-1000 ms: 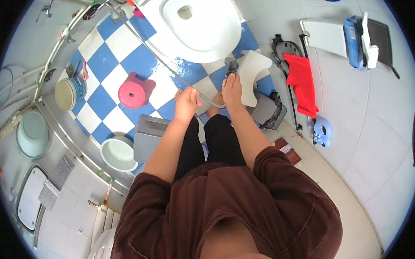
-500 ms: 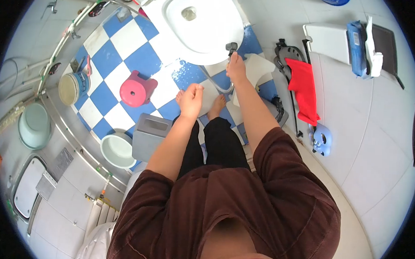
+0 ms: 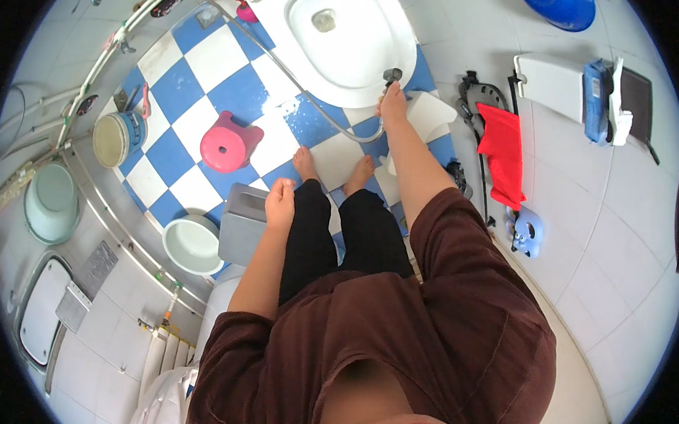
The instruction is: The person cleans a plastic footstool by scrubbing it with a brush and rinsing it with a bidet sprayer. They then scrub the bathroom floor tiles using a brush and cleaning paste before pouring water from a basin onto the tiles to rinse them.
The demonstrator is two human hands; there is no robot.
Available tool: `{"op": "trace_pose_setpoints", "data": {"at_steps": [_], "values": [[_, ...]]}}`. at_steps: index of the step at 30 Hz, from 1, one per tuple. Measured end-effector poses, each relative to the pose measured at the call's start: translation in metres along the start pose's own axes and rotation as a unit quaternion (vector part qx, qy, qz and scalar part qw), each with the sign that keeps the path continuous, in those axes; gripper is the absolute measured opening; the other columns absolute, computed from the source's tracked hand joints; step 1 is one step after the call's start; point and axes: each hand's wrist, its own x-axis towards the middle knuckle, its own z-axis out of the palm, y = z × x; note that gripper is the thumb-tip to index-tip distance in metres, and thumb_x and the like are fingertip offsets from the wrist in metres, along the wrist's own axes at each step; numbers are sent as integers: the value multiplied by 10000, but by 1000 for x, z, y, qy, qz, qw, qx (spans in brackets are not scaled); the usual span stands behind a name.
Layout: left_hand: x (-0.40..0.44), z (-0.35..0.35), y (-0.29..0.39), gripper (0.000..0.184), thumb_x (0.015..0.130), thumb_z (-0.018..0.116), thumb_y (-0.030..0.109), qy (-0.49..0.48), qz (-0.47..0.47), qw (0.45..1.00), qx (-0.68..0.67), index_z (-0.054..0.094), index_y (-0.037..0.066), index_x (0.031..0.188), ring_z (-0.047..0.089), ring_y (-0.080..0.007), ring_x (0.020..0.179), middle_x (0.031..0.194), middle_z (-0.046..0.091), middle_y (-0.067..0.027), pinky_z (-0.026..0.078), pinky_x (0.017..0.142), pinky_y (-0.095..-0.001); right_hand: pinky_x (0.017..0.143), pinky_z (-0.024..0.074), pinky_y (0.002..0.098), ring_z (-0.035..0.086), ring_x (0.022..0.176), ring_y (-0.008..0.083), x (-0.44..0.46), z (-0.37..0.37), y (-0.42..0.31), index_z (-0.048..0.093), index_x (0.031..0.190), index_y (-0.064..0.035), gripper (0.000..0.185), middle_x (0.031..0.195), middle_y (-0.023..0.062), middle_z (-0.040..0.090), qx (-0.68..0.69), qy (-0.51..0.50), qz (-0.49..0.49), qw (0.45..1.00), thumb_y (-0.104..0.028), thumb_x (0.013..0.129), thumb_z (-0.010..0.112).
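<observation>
My right hand is wrapped round the handle of a dark sprayer head, held over the front rim of the white toilet. A grey hose curves from the sprayer across the floor to the pipes at the upper left. My left hand is near my left knee, beside the grey bin, with its fingers curled together; whether anything is inside them is hidden. Wet patches shine on the blue and white tiles in front of my bare feet.
A pink stool stands left of my feet. Further left are a bucket and a pale basin. On the right are a white stool, a red cloth and a wall-side white box.
My left hand has moved down and left, away from my right hand. My right hand has moved up with the sprayer, from beside the white stool to the toilet's front rim.
</observation>
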Motion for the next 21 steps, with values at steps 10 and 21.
{"op": "trace_pose_setpoints", "data": {"at_steps": [10,21], "values": [[-6,-48,9,250,937,472,231,-4,-67,998,-11,586,13,888,458,-82,645,679,498,-6,394,607,-249,342,358,286,427,386,157,8,17,-9,452,845,-13,442,542,54,445,-34,57,-67,996,-412,963,301],[0,-45,-23,231,941,473,214,47,-21,998,-29,585,14,906,461,-83,665,724,523,0,405,636,-243,416,382,250,427,474,121,27,66,-110,430,912,-49,384,624,39,445,195,-43,-176,964,-404,972,298]]}}
